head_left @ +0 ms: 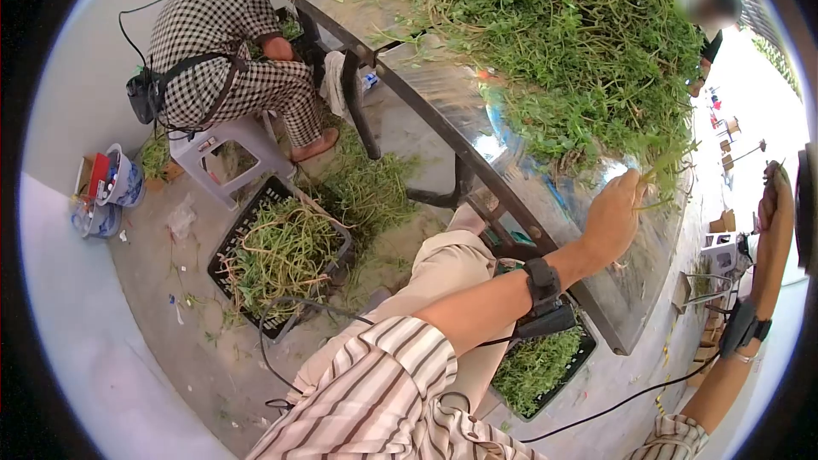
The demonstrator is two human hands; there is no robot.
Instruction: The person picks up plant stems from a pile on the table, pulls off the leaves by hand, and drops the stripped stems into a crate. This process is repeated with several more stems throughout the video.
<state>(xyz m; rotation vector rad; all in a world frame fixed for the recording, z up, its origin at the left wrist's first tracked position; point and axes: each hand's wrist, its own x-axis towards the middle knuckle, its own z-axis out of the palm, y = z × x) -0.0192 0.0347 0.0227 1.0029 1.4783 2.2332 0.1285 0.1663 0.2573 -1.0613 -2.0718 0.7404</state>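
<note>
My left hand is closed in a pinch around a small bunch of green stems, over the near edge of the table. Beside it on the tabletop lies a large heap of leafy green plants. At the far right, my right hand is raised apart from the heap, its fingers curled together at the tips. What it holds, if anything, is too small to make out.
A person in checkered clothes sits on a stool. Black crates of greens stand on the floor, one at left and one under the table. Another person is behind the heap. A black cable crosses below.
</note>
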